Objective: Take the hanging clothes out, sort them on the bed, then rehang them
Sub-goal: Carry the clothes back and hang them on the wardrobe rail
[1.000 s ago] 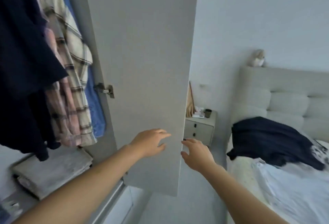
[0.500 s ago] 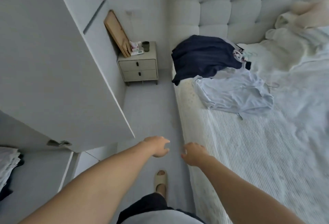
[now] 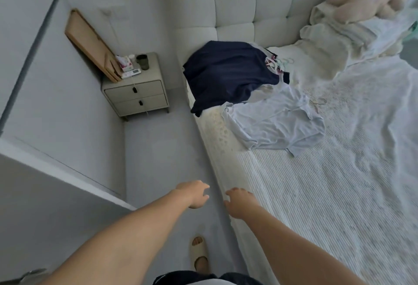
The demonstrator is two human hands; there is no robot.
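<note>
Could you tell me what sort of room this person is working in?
Most likely a bedroom: a bed with a tufted headboard fills the right side, a two-drawer nightstand stands beside it, and a navy garment and a pale blue shirt lie on the bedding.

No text, label, brand, number or sign can be read anywhere. The small pink-and-white packet (image 3: 124, 62) on the nightstand (image 3: 135, 94), far left, carries printed colour, but it is too small and blurred to make out any letters. The white device (image 3: 132, 72) lying just beside it has a pale panel on its face, also illegible. The dark cup (image 3: 143, 61) near them shows no marking.
</note>
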